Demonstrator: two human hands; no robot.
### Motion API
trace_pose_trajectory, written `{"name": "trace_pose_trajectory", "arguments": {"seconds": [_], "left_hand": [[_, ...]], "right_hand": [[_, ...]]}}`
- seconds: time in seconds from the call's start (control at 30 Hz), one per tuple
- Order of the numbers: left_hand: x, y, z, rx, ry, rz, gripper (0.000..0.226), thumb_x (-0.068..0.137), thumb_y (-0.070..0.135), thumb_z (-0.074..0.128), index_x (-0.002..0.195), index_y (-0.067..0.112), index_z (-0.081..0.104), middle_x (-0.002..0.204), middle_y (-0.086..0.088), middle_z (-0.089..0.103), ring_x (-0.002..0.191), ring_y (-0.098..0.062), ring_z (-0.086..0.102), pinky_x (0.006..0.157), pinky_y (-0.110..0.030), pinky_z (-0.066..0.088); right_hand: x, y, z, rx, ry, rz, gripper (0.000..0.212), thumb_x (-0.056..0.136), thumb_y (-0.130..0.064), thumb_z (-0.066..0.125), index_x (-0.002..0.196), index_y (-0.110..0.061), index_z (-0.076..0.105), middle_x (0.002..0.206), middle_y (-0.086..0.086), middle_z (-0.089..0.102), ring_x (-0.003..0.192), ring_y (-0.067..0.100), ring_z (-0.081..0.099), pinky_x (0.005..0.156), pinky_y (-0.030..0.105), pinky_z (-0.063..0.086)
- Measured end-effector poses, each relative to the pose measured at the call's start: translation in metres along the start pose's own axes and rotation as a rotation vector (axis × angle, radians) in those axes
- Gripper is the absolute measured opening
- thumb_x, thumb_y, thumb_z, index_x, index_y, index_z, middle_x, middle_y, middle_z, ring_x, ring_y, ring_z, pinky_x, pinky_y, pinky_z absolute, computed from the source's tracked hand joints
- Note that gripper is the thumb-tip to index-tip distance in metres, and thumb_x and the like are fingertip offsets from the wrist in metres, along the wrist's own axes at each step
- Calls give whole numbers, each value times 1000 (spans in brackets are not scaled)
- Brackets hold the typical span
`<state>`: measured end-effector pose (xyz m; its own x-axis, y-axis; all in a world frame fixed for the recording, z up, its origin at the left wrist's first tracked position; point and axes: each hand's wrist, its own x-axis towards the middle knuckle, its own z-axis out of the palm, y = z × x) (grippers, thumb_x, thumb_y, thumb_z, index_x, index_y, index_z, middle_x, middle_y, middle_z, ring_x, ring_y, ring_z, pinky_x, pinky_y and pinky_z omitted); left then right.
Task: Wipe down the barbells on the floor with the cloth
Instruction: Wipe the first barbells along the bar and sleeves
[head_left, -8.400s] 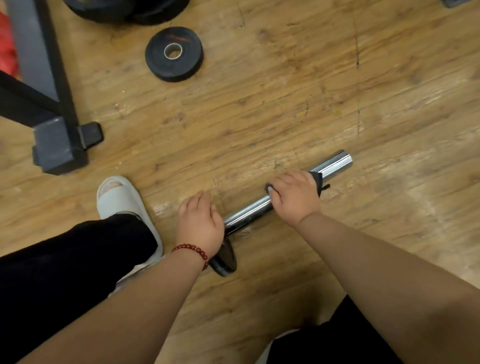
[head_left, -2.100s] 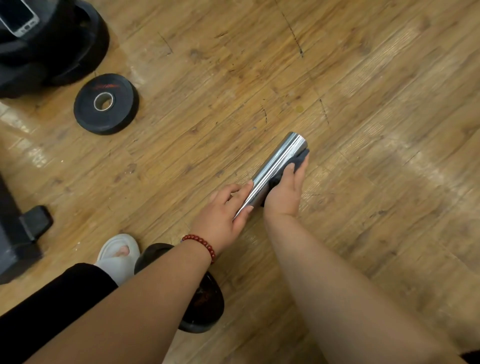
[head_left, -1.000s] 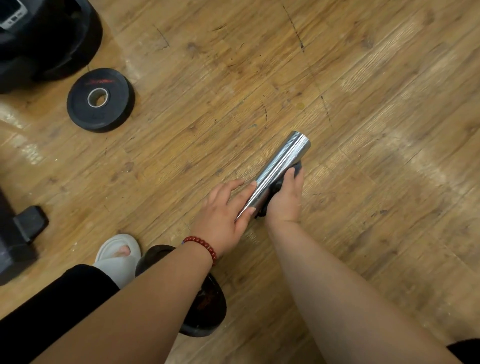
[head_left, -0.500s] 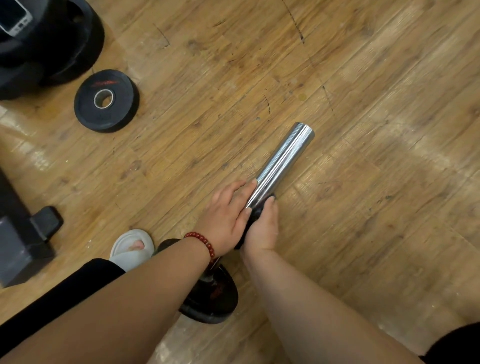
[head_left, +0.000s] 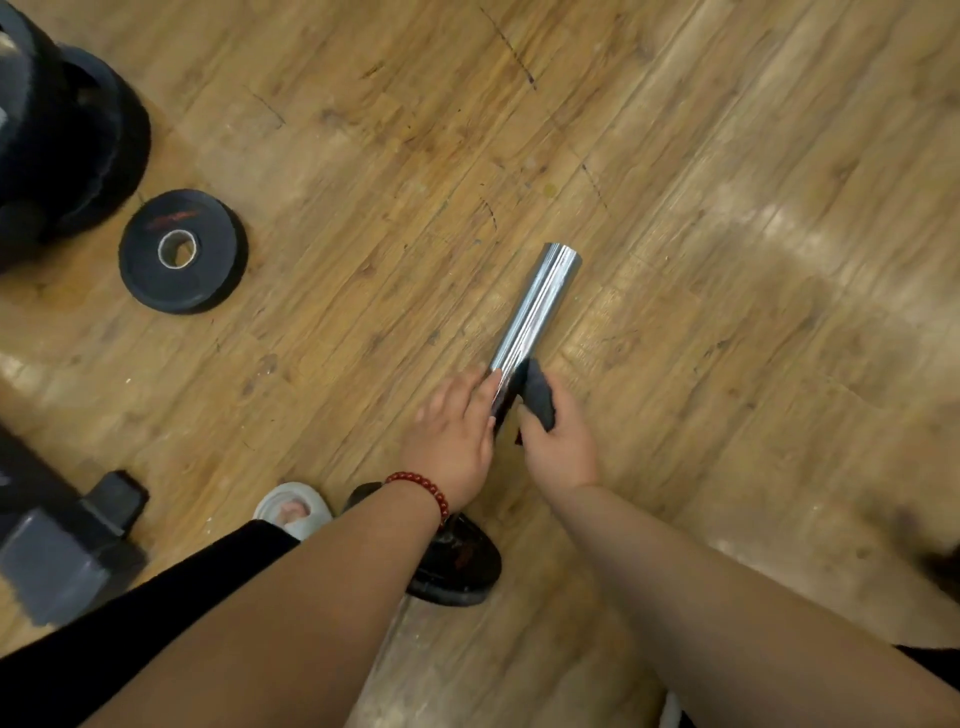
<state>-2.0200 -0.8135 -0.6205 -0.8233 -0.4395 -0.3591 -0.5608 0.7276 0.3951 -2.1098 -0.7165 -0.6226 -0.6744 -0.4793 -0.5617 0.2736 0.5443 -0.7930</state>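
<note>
Sliding back down the barbell sleeve (head_left: 540, 301), your right hand (head_left: 563, 447) is pinching the cloth (head_left: 537, 397). Your left hand (head_left: 449, 441) is only lying flat with its fingers (head_left: 470, 387) straight, so the bar's risking rolling away.

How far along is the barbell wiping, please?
Done, seemingly: the bare chrome sleeve shines up to its tip. In hand: the right hand holds the dark cloth against the sleeve's near part while the left hand steadies it. Left: whatever lies past the black plate, hidden here.
</note>
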Motion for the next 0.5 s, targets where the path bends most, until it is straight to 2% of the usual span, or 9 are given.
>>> {"name": "trace_pose_trajectory", "arguments": {"seconds": [0.07, 0.1, 0.17, 0.2, 0.27, 0.37, 0.5], "left_hand": [[-4, 13, -23, -20, 49, 81, 47, 95, 14, 42, 142, 12, 41, 144, -9, 42, 129, -27, 36, 106, -46, 35], [-8, 19, -36, -21, 67, 114, 45, 93, 15, 41, 137, 11, 45, 138, -10, 48, 124, -27, 41, 101, -46, 39], [-18, 29, -66, 5, 74, 179, 44, 89, 18, 38, 131, 11, 48, 129, -11, 54, 116, -27, 45, 94, -46, 44], [-25, 34, -82, 29, 65, 212, 43, 88, 19, 37, 129, 11, 48, 127, -10, 55, 114, -26, 45, 91, -45, 46], [-40, 46, -116, 79, 46, 274, 43, 86, 19, 38, 128, 11, 49, 126, -9, 56, 113, -24, 45, 89, -44, 47], [-69, 79, -174, 105, 47, 353, 42, 85, 20, 41, 125, 12, 52, 124, -5, 56, 114, -22, 44, 90, -41, 45], [-104, 133, -259, 110, 22, 479, 43, 83, 18, 46, 125, 12, 55, 124, -3, 56, 115, -22, 46, 93, -39, 41]], "right_hand": [[-15, -13, -21, -235, -69, -78, 49, 95, -9, 52, 141, -24, 44, 113, -11, 54, 103, 7, 51, 83, 11, 34], [-23, -19, -31, -350, -100, -122, 51, 94, -6, 52, 142, -21, 43, 116, -6, 55, 107, 11, 51, 87, 13, 34], [-39, -35, -49, -598, -101, -252, 55, 89, -3, 57, 141, -18, 46, 126, 4, 59, 119, 23, 49, 102, 28, 38], [-47, -44, -57, -717, -104, -327, 56, 84, -3, 62, 138, -16, 49, 126, 6, 60, 120, 28, 49, 103, 37, 41], [-68, -66, -75, -888, -100, -470, 56, 77, -5, 70, 131, -12, 56, 121, 8, 64, 111, 31, 56, 94, 45, 49], [-112, -108, -104, -979, -62, -595, 52, 75, -8, 72, 126, -11, 59, 116, 7, 64, 102, 31, 59, 86, 46, 52], [-182, -170, -143, -952, 84, -700, 48, 78, -5, 67, 125, -11, 58, 114, 8, 64, 97, 33, 61, 82, 46, 52]]}}
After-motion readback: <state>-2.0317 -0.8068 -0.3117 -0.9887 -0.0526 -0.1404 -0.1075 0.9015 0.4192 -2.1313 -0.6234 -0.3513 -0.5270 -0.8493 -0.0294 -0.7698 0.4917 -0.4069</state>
